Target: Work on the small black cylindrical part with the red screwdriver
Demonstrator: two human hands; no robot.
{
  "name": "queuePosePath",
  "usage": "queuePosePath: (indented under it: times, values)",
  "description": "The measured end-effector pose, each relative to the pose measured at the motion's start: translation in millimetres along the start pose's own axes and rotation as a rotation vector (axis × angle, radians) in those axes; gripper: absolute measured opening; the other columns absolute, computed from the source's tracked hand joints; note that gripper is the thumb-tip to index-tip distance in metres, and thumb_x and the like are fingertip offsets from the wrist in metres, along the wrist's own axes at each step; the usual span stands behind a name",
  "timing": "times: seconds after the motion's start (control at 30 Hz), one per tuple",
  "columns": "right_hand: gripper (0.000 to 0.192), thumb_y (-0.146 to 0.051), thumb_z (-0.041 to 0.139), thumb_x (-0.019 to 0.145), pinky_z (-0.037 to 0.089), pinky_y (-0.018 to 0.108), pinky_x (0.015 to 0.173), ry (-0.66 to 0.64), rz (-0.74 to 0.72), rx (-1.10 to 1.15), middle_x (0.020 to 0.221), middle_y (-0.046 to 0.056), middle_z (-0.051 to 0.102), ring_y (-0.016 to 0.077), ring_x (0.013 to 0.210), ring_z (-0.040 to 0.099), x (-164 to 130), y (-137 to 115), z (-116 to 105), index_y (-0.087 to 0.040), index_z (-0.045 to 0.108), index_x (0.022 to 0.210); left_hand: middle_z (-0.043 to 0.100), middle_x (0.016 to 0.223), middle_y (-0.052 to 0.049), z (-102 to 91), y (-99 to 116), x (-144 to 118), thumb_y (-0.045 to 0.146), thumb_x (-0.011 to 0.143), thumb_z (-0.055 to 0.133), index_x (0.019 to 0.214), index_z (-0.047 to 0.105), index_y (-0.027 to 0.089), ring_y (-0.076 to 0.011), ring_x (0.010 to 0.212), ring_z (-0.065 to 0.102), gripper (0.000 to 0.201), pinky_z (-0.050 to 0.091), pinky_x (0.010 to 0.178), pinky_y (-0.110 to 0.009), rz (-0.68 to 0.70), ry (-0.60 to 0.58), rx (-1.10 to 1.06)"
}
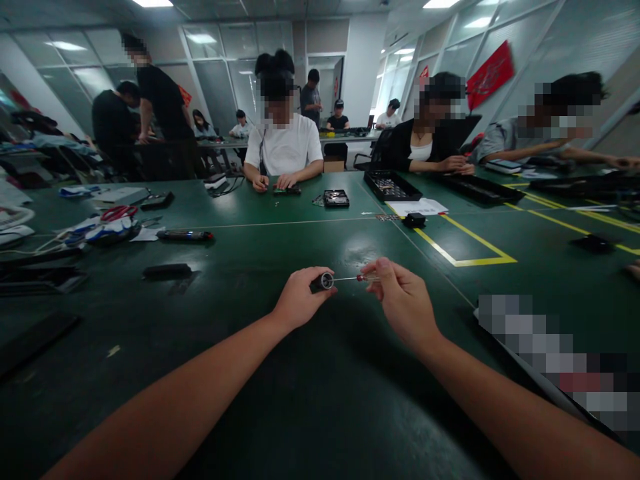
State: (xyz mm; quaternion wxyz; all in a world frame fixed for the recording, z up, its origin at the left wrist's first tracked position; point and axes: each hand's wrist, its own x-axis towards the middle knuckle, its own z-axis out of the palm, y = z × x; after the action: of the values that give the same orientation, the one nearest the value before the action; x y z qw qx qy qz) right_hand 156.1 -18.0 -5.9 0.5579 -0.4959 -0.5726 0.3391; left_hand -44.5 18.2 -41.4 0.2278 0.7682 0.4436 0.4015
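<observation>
Black handle (323, 281) in left hand (299, 300); right hand (403, 300) pinches bit (353, 278).

the left hand (299, 301) and right hand (403, 303) meet over the counter (280, 400); a pen (185, 235) lies far left, a tray (391, 186) behind right.

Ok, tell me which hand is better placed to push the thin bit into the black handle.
Right, probably. The right hand pinches the thin bit, tip aimed at the black handle's open end; the left hand only steadies it.
</observation>
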Motion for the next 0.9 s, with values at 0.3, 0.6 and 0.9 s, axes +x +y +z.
queuePosePath:
  times: [0.3,0.6,0.9]
  values:
    - [0.032,-0.051,0.050,0.100,0.045,0.032,0.062,-0.041,-0.050,-0.085,0.073,0.001,0.062,0.0178,0.066,0.058,1,1,-1,-0.023,0.065,0.095,0.075,0.109,-0.003,2.2,-2,1,0.016,0.083,0.079,0.109,0.072,0.020,-0.0225,0.103,0.068,0.028,0.049,0.094,-0.038,0.001,0.025,0.004]
    - [0.024,-0.044,0.055,0.096,0.050,0.037,0.074,-0.012,-0.073,-0.030,0.083,0.004,0.069,0.0214,0.079,0.065,-2,1,3,-0.022,0.065,0.101,0.075,0.110,-0.004,1.0,-2,0,0.016,0.083,0.078,0.112,0.072,0.020,-0.0228,0.104,0.068,0.029,0.050,0.094,-0.038,0.013,0.019,0.015]
    - [0.027,-0.047,0.071,0.086,0.054,0.036,0.068,0.021,0.392,0.577,0.069,0.000,0.060,0.0169,0.063,0.057,16,16,3,-0.022,0.062,0.081,0.075,0.109,-0.003,-3.6,5,0,0.018,0.085,0.078,0.114,0.072,0.022,-0.0232,0.104,0.068,0.030,0.048,0.096,-0.041,0.107,0.044,0.108]
